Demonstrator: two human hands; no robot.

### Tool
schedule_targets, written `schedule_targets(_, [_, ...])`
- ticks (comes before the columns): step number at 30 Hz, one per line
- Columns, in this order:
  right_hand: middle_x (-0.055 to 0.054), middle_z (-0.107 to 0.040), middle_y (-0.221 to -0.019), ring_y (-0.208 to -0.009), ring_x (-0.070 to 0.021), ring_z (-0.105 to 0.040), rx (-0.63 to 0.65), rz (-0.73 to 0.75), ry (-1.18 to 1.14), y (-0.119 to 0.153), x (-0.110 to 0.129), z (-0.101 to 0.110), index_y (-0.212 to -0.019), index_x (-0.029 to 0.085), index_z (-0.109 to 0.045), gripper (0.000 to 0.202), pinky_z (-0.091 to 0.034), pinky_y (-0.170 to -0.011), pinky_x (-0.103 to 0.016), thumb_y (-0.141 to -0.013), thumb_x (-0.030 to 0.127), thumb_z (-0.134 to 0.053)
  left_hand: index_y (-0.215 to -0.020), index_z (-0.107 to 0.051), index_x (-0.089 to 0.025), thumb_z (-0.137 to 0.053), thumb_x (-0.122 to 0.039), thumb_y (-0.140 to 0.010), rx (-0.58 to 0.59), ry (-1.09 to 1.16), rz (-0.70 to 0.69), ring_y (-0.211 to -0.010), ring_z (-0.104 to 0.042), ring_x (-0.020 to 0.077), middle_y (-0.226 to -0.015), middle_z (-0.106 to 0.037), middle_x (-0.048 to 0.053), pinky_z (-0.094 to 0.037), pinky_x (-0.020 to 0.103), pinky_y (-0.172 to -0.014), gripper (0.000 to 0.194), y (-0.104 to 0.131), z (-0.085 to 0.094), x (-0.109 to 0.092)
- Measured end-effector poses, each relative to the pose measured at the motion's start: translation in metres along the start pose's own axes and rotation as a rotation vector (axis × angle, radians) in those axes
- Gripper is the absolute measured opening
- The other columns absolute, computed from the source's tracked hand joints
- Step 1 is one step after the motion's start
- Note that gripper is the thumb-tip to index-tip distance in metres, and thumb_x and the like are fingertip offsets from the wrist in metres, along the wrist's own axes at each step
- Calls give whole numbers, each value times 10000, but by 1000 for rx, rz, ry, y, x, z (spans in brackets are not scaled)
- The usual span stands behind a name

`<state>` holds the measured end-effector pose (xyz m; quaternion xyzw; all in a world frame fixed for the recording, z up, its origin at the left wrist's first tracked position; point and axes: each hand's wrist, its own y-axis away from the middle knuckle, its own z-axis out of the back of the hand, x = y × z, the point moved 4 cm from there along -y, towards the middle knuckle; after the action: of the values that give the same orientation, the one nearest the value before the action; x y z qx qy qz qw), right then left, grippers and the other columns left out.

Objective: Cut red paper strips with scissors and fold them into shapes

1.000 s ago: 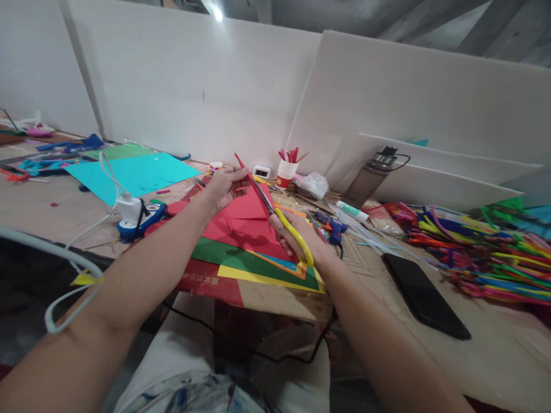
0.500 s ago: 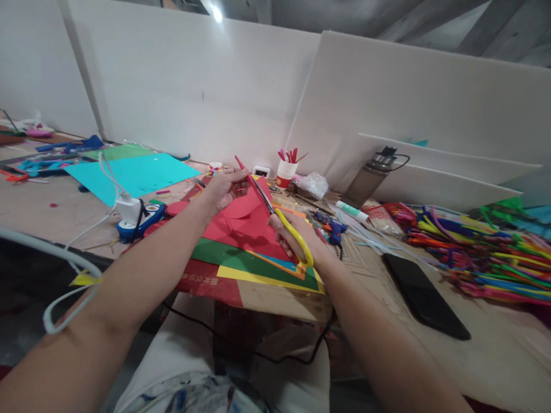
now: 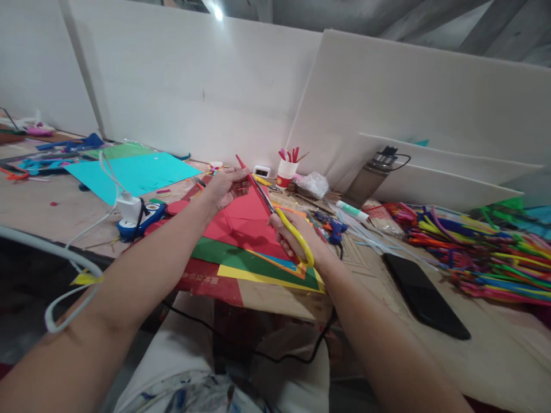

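Note:
My left hand (image 3: 230, 188) pinches a piece of red paper (image 3: 241, 164), held up above the table. My right hand (image 3: 293, 232) is closed round the yellow handles of a pair of scissors (image 3: 297, 232). The scissor blades point up and away, against the red paper close to my left fingers. Beneath both hands lie red sheets (image 3: 228, 234) on top of a green sheet (image 3: 215, 252), with yellow (image 3: 253, 279), orange and blue edges showing below. Exactly how far the blades are parted is hard to see.
A turquoise sheet (image 3: 142, 174) and a blue power strip (image 3: 144, 222) with a white plug lie left. Behind stand a paper cup (image 3: 284, 175) of red sticks and a grey bottle (image 3: 370, 178). Rightward are a glue gun (image 3: 334, 228), a black phone (image 3: 424, 295) and pipe cleaners (image 3: 482, 252).
Both hands stay almost in place. The curved red paper edge below my left hand has shifted, and a yellow object behind the blades now shows more.

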<state>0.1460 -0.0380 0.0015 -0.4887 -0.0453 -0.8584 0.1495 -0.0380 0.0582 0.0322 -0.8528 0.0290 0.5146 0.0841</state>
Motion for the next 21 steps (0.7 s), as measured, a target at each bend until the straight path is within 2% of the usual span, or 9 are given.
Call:
schedule_targets(12, [55,-462,-576,-350,-66,-405,1,26,-8,3,5,1,-830,215,-440,534,-337,-300,-173,-841,749,-431,-711,-623,-144,-739,-180,-754,5,-4,-9,-566,-588,92,-654,-654,15,-478,239,-601,128,1,-1,1])
schedule_targets(17, [61,-445,-552,-349,-72,-407,-9,33,-8,1,4,0,-814,216,-434,538,-332,-302,-176,-836,754,-432,-692,-600,-152,-741,-289,-777,-19,29,-15,-556,-593,102,-640,-655,17,-477,251,-584,214,-3,2,1])
schedule_targets(21, [56,-461,-568,-355,-71,-406,-17,56,16,0,4,0,-820,215,-439,522,-329,-314,-180,-853,736,-419,-701,-585,-147,-742,-251,-777,-35,24,-48,-544,-586,86,-631,-637,-4,-469,233,-574,203,-3,3,-1])
